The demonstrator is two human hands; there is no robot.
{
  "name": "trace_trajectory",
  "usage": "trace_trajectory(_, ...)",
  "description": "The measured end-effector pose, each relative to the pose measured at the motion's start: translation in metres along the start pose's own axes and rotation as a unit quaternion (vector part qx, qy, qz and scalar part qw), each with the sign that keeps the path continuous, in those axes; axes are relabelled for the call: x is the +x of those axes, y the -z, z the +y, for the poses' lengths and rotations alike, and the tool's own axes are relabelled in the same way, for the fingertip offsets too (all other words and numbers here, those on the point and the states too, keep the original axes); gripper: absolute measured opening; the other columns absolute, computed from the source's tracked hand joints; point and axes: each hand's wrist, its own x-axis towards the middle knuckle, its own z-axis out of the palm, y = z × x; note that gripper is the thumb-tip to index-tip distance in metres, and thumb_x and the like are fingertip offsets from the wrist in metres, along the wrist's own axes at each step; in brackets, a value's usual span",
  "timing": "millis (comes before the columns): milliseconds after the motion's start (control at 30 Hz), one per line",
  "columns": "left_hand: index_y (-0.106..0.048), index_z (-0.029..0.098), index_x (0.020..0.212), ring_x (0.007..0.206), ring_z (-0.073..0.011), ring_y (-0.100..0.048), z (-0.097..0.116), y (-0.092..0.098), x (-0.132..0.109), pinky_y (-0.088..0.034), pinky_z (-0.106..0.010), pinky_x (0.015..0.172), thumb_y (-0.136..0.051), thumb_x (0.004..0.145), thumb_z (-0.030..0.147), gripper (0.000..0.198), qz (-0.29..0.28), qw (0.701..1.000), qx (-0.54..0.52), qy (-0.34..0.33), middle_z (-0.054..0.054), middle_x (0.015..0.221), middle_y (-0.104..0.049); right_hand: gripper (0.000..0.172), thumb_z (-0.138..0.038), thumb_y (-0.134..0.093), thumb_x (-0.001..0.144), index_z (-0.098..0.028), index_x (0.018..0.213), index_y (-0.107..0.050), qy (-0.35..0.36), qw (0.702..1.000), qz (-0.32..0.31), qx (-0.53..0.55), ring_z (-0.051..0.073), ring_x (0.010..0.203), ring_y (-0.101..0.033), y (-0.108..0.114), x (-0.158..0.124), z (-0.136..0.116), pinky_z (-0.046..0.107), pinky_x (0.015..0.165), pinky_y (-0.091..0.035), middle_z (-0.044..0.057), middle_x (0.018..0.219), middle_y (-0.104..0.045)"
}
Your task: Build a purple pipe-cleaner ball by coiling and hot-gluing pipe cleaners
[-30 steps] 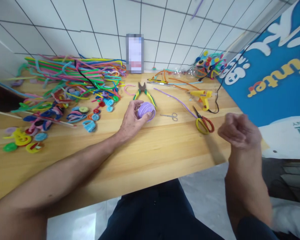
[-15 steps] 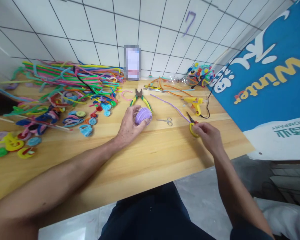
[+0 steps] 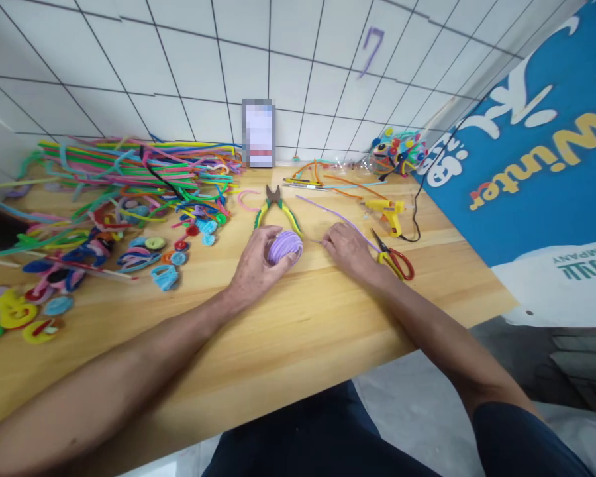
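My left hand [image 3: 259, 265] is wrapped round a purple ball of wound pipe cleaner [image 3: 285, 248], low over the table. To its right, my right hand [image 3: 348, 250] is on the small silver scissors, whose blades [image 3: 314, 240] point left from the fingertips; their handles are hidden under the hand. Large scissors with red and yellow handles [image 3: 402, 264] lie beside my right wrist. Behind the ball rest pliers with green and yellow handles [image 3: 275, 202]. A purple pipe cleaner [image 3: 328, 210] runs behind my right hand.
Colourful pipe cleaners [image 3: 144, 165] and small shaped pieces [image 3: 165, 277] cover the left side of the wooden table [image 3: 288, 331]. A phone [image 3: 259, 134] leans on the tiled wall. A yellow glue gun [image 3: 388, 213] with a black cord lies at the right.
My right hand has let go of the large scissors and moved left onto the small silver ones. My left hand still holds the purple ball. The view has shifted slightly.
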Motion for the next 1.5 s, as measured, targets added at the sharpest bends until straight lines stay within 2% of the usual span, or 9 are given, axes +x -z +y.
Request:
trace_trajectory(100, -0.059, 0.023, 0.133, 0.125, -0.0265, -0.073, -0.002, -0.001, 0.0, -0.064, -0.046, 0.108, -0.077, 0.094, 0.04, 0.046, 0.0, 1.0, -0.002, 0.001, -0.011, 0.133, -0.07, 0.02, -0.017, -0.056, 0.105, -0.018, 0.098, -0.074, 0.0, 1.0, 0.027, -0.009, 0.032, 0.102, -0.068, -0.008, 0.002, 0.004, 0.045, 0.098, -0.051, 0.016, 0.101, -0.078)
trace_trajectory(267, -0.059, 0.024, 0.135, 0.128, -0.0278, -0.072, -0.004, 0.0, -0.001, -0.061, -0.05, 0.113, -0.079, 0.093, 0.037, 0.048, 0.006, 1.0, 0.007, -0.025, -0.012, 0.135, -0.07, 0.009, -0.022, -0.062, 0.104, -0.022, 0.1, -0.07, 0.041, 0.984, 0.151, 0.087, 0.028, 0.095, -0.069, -0.01, -0.004, 0.007, 0.043, 0.09, -0.054, 0.011, 0.098, -0.078)
trace_trajectory(400, -0.057, 0.025, 0.138, 0.134, -0.0279, -0.069, -0.002, 0.002, -0.002, -0.061, -0.049, 0.115, -0.078, 0.095, 0.036, 0.049, 0.008, 0.999, 0.013, -0.039, -0.013, 0.14, -0.068, 0.008, -0.028, -0.063, 0.106, -0.024, 0.109, -0.068, 0.072, 0.96, 0.193, 0.188, 0.024, 0.09, -0.072, 0.006, -0.012, -0.013, 0.039, 0.085, -0.058, 0.007, 0.099, -0.078)
trace_trajectory(500, -0.057, 0.025, 0.138, 0.133, -0.0275, -0.069, -0.002, 0.002, -0.002, -0.061, -0.048, 0.113, -0.077, 0.095, 0.038, 0.049, 0.009, 0.999, 0.01, -0.04, -0.012, 0.139, -0.068, 0.015, -0.025, -0.063, 0.106, -0.023, 0.12, -0.068, 0.149, 0.947, 0.211, 0.193, 0.025, 0.101, -0.074, 0.022, -0.014, -0.036, 0.04, 0.089, -0.059, 0.009, 0.109, -0.079)
trace_trajectory(667, -0.058, 0.024, 0.136, 0.128, -0.0273, -0.071, -0.004, 0.0, -0.002, -0.064, -0.047, 0.108, -0.076, 0.096, 0.044, 0.048, 0.001, 1.0, -0.007, -0.025, -0.012, 0.134, -0.069, 0.015, -0.016, -0.061, 0.104, -0.023, 0.114, -0.071, 0.225, 0.938, 0.23, 0.131, 0.026, 0.099, -0.075, 0.03, -0.008, -0.055, 0.04, 0.089, -0.06, 0.01, 0.107, -0.08)
trace_trajectory(900, -0.061, 0.023, 0.131, 0.12, -0.0261, -0.074, 0.0, -0.001, -0.001, -0.066, -0.044, 0.102, -0.077, 0.094, 0.042, 0.045, -0.014, 1.0, -0.025, -0.011, -0.011, 0.13, -0.071, 0.018, -0.016, -0.062, 0.103, -0.025, 0.111, -0.075, 0.218, 0.947, 0.211, 0.103, 0.025, 0.096, -0.075, 0.02, -0.005, -0.051, 0.04, 0.086, -0.06, 0.009, 0.106, -0.081)
trace_trajectory(1033, -0.061, 0.022, 0.132, 0.121, -0.0266, -0.074, 0.001, 0.001, 0.0, -0.065, -0.044, 0.104, -0.077, 0.093, 0.041, 0.046, -0.02, 0.999, -0.02, -0.019, -0.012, 0.131, -0.071, 0.017, -0.017, -0.063, 0.103, -0.025, 0.112, -0.075, 0.239, 0.94, 0.229, 0.085, 0.024, 0.093, -0.074, 0.021, -0.005, -0.049, 0.04, 0.085, -0.059, 0.008, 0.106, -0.08)
trace_trajectory(1267, -0.062, 0.023, 0.131, 0.12, -0.0265, -0.074, 0.005, 0.003, 0.001, -0.065, -0.044, 0.104, -0.079, 0.092, 0.039, 0.046, -0.036, 0.999, -0.007, -0.023, -0.011, 0.131, -0.073, 0.017, -0.012, -0.064, 0.096, -0.027, 0.095, -0.072, 0.253, 0.941, 0.216, 0.067, 0.023, 0.086, -0.068, 0.026, -0.004, -0.048, 0.04, 0.08, -0.054, 0.005, 0.098, -0.077)
trace_trajectory(1500, -0.063, 0.022, 0.131, 0.117, -0.0266, -0.075, 0.004, 0.001, 0.0, -0.066, -0.044, 0.102, -0.08, 0.092, 0.042, 0.047, -0.031, 0.999, -0.02, -0.007, -0.012, 0.128, -0.074, 0.017, -0.011, -0.06, 0.094, -0.025, 0.09, -0.067, 0.243, 0.937, 0.247, 0.041, 0.025, 0.083, -0.067, 0.024, -0.006, -0.057, 0.04, 0.076, -0.054, 0.006, 0.088, -0.074)
